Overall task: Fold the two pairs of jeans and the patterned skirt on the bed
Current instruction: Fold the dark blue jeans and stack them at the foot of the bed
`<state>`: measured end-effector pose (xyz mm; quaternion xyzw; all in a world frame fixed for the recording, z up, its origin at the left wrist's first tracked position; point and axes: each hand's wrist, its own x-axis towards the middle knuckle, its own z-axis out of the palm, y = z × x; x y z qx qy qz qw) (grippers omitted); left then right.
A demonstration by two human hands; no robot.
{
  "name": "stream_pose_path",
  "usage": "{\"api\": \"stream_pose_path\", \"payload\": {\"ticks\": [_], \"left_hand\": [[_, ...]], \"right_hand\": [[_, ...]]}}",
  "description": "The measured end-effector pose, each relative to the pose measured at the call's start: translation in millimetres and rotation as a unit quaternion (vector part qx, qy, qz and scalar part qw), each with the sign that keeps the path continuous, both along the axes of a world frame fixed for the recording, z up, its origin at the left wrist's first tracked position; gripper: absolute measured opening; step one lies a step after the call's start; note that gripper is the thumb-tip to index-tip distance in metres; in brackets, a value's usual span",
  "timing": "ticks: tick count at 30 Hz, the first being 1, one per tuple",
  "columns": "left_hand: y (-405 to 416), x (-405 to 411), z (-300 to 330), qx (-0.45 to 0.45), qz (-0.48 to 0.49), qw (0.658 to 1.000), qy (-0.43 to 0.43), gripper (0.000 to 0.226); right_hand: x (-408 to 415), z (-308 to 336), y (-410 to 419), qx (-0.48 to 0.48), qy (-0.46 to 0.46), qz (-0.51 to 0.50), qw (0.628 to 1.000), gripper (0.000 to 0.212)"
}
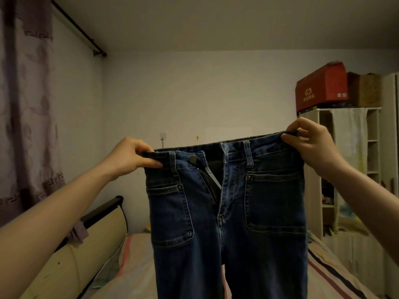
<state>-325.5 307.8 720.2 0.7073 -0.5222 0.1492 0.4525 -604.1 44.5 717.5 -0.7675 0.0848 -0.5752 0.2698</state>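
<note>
Nearest, two bare forearms reach out from the bottom corners. Left hand [131, 155] pinches the waistband of a pair of dark blue jeans [228, 212] at one side, thumb under the band edge and fingers curled over the top. Right hand [311, 140] does the same at the other side, thumb and bent fingers pinched on the band. Both hold high, well apart, so the waistband is pulled near taut and level.

Jeans hang front-facing in mid-air, above the bed, not lying on it. Metal button [192, 158] undone, zip [210, 182] open, fly flap sagging. Patch pockets on both fronts. Legs drop out of the bottom edge; hems not visible. Likely reason for the hold: letting the weight straighten the legs and squaring the waist before laying down or bringing side to side. Judged an early step on this pair; no fold made in it yet.

Second pair of jeans and patterned skirt not in view; cannot tell where they lie.

Below and behind: bed [133, 266] with striped sheet, pink and dark bands. Padded cream headboard [75, 255] along the left, a mauve cloth [78, 233] draped over its dark top rail.

Farther: patterned curtain [28, 126] on a dark rod, left. Plain pale wall with small hooks [163, 135]. Right, white open shelving [371, 158] with a red carton [321, 87] and a brown box [367, 89] on top. Light dim, yellowish.
</note>
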Motion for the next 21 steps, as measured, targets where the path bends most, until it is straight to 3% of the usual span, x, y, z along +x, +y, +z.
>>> {"api": "stream_pose_path", "payload": {"ticks": [8, 14, 21], "left_hand": [[-0.7, -8.0, 11.6, -0.109, -0.028, 0.994, -0.008, 0.014], [13.2, -23.3, 42.8, -0.169, -0.14, 0.976, 0.01, 0.023], [10.8, -13.3, 63.9, -0.088, -0.144, 0.985, 0.038, 0.026]], "right_hand": [[-9.6, 10.9, -1.9, -0.022, -0.043, -0.007, 0.999, 0.012], [-28.0, 31.0, 12.4, -0.039, -0.069, 0.037, 0.996, 0.012], [-24.6, 36.5, 9.7, -0.046, -0.06, 0.047, 0.996, 0.012]]}}
